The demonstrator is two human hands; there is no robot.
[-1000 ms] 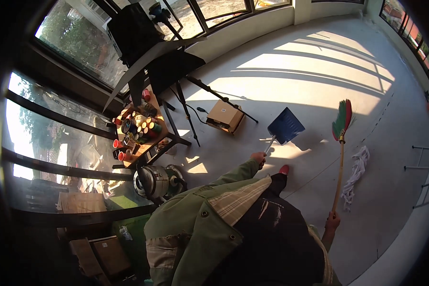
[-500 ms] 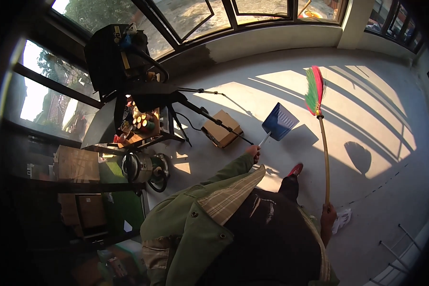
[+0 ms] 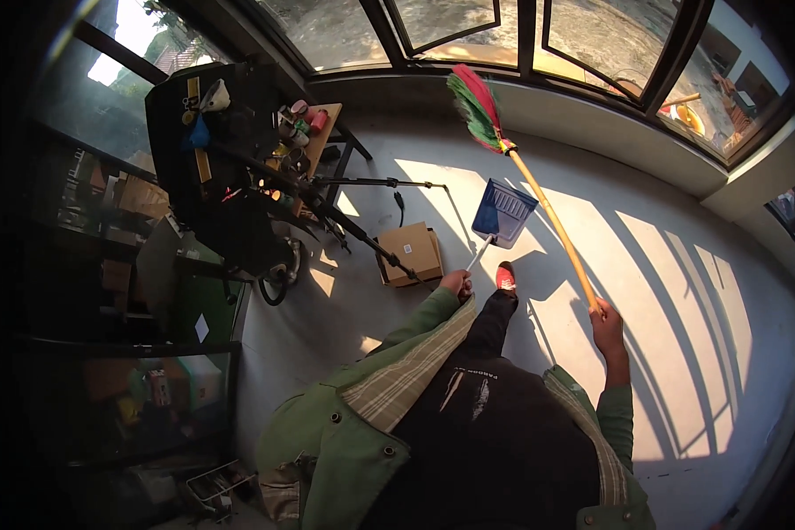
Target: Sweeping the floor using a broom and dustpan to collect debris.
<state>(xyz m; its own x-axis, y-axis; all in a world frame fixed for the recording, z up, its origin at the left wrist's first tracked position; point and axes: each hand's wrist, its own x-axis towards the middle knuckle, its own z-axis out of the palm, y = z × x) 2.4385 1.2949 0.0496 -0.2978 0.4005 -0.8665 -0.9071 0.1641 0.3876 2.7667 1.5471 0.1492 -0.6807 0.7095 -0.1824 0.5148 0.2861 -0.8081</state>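
Note:
My left hand is closed round the pale handle of a blue dustpan, whose pan stretches away ahead of me. In my right hand is the end of a broom's long wooden stick. The broom's pink and green bristles point up and away toward the window wall, seemingly off the floor. Dustpan and broom are apart, with the stick passing to the right of the pan.
A closed cardboard box sits on the floor left of the dustpan, beside thin black tripod legs. Further left stand a black covered stand and a small wooden table crowded with jars. A low wall under windows bounds the far side.
The view has turned to the right. My right hand has come forward, and the broom has swung from nearly upright to leaning left. My left hand keeps hold of the dustpan.

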